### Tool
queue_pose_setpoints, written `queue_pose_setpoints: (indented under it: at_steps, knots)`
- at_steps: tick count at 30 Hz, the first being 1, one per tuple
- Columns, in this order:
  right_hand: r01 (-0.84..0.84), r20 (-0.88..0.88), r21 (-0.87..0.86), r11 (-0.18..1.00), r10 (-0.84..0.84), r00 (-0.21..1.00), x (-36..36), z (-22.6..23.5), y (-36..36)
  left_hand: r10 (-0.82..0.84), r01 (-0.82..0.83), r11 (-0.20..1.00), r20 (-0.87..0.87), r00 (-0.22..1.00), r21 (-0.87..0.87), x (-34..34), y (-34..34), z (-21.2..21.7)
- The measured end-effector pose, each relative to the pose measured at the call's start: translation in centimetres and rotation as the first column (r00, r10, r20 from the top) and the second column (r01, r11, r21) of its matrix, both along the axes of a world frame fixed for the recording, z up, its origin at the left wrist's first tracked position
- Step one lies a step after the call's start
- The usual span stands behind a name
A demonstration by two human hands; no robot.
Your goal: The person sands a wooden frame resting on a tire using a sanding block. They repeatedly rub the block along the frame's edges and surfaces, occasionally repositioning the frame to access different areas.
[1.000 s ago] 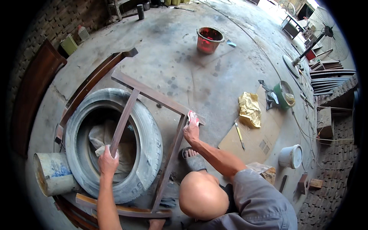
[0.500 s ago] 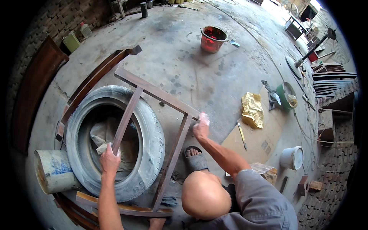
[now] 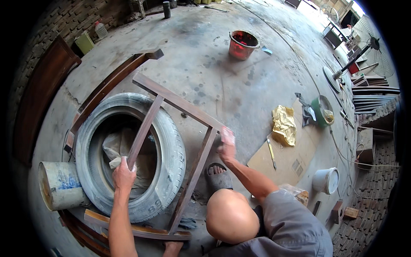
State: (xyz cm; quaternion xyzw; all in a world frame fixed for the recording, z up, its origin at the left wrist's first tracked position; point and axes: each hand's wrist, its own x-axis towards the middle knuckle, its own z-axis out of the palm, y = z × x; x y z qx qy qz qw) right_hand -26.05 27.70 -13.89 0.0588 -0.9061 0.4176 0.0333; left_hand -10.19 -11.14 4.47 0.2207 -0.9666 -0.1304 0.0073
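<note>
A dark brown wooden frame [image 3: 180,103] leans across a dusty grey tire [image 3: 173,150] lying on the floor. My left hand [image 3: 124,172] is closed round the frame's left bar, above the tire's hole. At the right end of the top rail, my right hand [image 3: 227,144] touches the wood. Its fingers are smeared by motion, and anything under them is hidden. Inside the tire lies a pale crumpled sack [image 3: 117,145]. The frame's lower end rests by a curved wooden piece [image 3: 141,231] near my foot.
A curved wooden rail [image 3: 107,88] lies beyond the tire, a stained bucket [image 3: 64,186] beside it. On the right, cardboard [image 3: 278,158] carries crumpled gold paper [image 3: 284,126] and a yellow-handled tool [image 3: 271,154]. A red-stained bucket [image 3: 242,51] stands ahead; a standing fan [image 3: 357,58] is far right.
The view has shifted slightly. My right hand has moved a little at the rail's end and is more blurred. My left hand keeps its grip on the left bar.
</note>
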Motion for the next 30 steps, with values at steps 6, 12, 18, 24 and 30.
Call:
queue_pose_setpoints:
  at_steps: [6,12,18,24,30]
  knots:
    - [0.044,-0.075,0.047,0.998,-0.041,0.996,-2.3,0.2,-2.5,-0.028,0.028,1.0,-0.007,1.0,-0.013,-1.3,0.9,-0.2]
    - [-0.046,0.011,0.196,0.98,0.045,0.999,-0.8,1.5,0.0,0.012,-0.011,1.0,0.038,0.999,-0.013,-0.4,0.3,0.6]
    - [-0.078,-0.273,0.073,0.994,0.095,0.957,-5.9,5.5,-10.2,-0.032,0.032,0.999,-0.027,0.999,0.007,-1.4,0.9,-0.2]
    - [-0.188,0.051,0.404,0.895,0.183,0.982,-2.2,4.9,-2.1,0.023,-0.023,1.0,0.027,0.999,-0.002,-0.5,0.5,0.6]
    - [-0.25,-0.307,0.206,0.946,0.305,0.901,-9.0,9.6,-14.3,-0.027,0.028,0.999,-0.015,1.0,0.036,-1.1,0.7,-0.1]
